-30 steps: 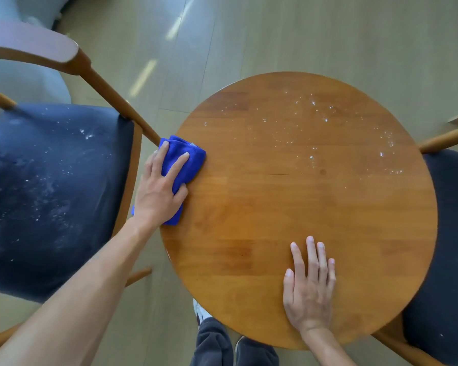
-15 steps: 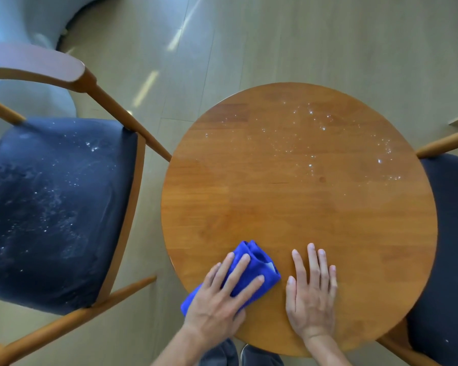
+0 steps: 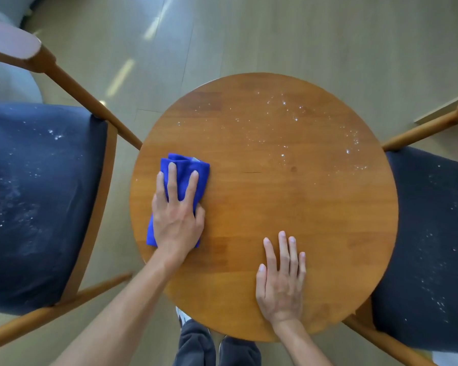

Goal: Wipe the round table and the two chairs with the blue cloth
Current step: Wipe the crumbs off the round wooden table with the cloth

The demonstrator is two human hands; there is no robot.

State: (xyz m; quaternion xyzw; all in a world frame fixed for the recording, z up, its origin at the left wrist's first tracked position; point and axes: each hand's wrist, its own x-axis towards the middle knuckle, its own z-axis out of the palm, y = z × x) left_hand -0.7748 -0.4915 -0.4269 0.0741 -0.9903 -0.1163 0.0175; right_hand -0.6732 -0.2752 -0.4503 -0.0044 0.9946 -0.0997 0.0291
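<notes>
Head view looks straight down on the round tabletop point(image 3: 288, 207). At its nine o'clock edge the left hand point(image 3: 177, 220) lies flat on the folded cloth point(image 3: 181, 178), fingers point(image 3: 173, 180) straight and spread, pressing rather than gripping. The right hand point(image 3: 280, 281) rests palm down near six o'clock, fingers extended and holding nothing, steadying the tabletop.

White specks point(image 3: 296, 122) lie scattered from twelve to three o'clock; the near half looks mostly free of them. To do this step well, I would carry the cloth in overlapping strokes toward that far right arc, keeping the whole palm down so the fold does not roll up, and drawing the specks into the cloth instead of flicking them over the rim onto the seats. The left chair point(image 3: 37, 194) and the right chair point(image 3: 428, 247) both show white dust on their dark seats, so they are not yet wiped.
</notes>
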